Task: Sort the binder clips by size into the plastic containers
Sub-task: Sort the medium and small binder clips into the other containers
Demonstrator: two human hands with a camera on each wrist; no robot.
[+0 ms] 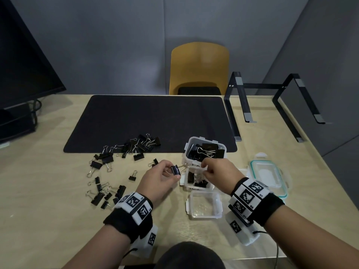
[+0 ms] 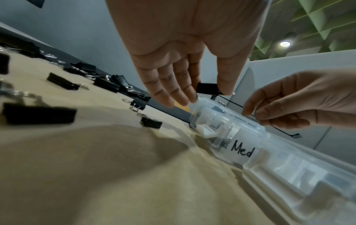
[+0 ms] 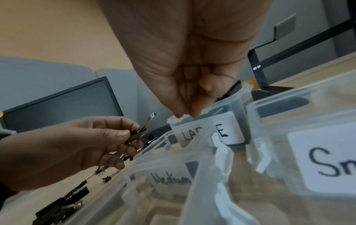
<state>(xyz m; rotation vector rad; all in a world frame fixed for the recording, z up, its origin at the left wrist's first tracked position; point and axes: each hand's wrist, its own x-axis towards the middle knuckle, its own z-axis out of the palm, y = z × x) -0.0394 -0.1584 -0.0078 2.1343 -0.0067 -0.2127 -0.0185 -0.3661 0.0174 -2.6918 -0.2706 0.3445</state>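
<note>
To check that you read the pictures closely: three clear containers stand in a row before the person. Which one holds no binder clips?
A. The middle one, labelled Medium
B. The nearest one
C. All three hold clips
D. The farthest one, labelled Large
B: the nearest container shows only its bare clear bottom, while the Large container and the Medium container both hold black clips.

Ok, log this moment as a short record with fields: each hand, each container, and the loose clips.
left hand: pinches a black binder clip above the table
right hand: fingertips on the rim of the Medium container
Large container: holds several big clips
Medium container: holds a few clips
Small container: no clips visible inside
loose clips: scattered on the table and the black mat
lid: lies right of the containers
</note>
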